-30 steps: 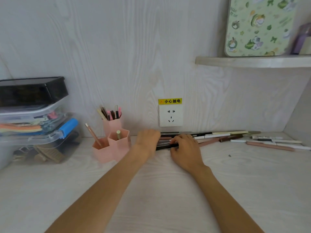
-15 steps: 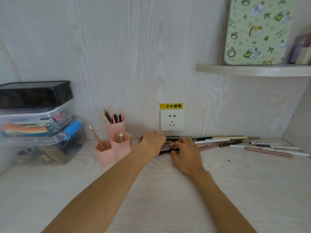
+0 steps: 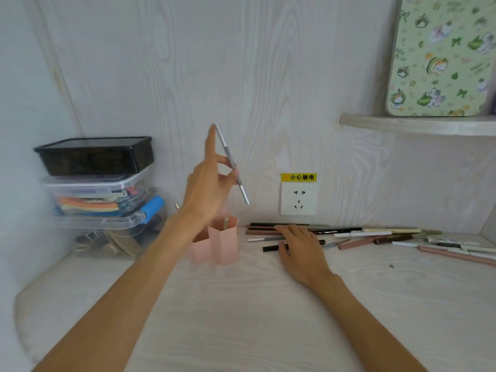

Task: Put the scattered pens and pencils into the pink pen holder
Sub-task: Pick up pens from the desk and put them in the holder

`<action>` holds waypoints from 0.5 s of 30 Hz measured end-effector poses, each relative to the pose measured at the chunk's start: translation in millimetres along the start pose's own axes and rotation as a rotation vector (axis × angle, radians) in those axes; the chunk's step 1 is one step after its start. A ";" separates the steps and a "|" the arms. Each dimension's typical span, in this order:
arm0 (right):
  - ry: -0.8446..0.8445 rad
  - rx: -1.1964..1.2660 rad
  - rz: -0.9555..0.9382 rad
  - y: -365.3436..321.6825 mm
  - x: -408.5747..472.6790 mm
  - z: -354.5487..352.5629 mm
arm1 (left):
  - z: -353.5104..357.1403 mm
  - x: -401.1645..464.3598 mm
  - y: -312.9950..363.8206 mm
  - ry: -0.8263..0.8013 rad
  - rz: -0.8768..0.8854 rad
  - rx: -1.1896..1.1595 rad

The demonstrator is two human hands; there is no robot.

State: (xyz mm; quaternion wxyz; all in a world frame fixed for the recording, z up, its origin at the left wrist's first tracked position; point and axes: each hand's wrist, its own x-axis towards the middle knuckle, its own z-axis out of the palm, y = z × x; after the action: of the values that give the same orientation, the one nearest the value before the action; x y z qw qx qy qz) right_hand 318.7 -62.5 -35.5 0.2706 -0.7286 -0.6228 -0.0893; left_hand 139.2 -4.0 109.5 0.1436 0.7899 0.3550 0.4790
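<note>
The desk ran pale and bare nearest the camera, both forearms reaching across it. At two o'clock the right hand lay flat, fingers spread over the near end of the scattered pens, which trailed off toward three o'clock. Just left of it, at twelve o'clock, stood the pink holder, partly hidden by the left wrist. Above it the left hand pinched a silver pen between thumb and fingers, tilted, lower tip toward the socket on the wall. Judged from here, the loose pinch on so slanted a pen could let it slip, or its tip could catch the rim and tip the holder.
</note>
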 end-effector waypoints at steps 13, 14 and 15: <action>-0.001 0.084 0.043 -3.1 4.8 13.5 | -8.2 -2.0 -62.6 0.024 0.096 0.495; -0.002 0.089 0.040 -3.3 5.1 13.6 | -5.1 -5.5 -65.4 0.012 0.093 0.498; -0.009 0.097 0.040 -2.8 5.6 13.3 | -2.0 -8.1 -68.7 0.014 0.085 0.483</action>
State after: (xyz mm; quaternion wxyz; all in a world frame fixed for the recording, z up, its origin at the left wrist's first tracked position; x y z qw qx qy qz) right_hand 314.5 -50.7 -43.2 0.3044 -0.7274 -0.6130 -0.0503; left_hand 106.1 38.6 66.2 -0.0724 0.8121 0.4265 0.3915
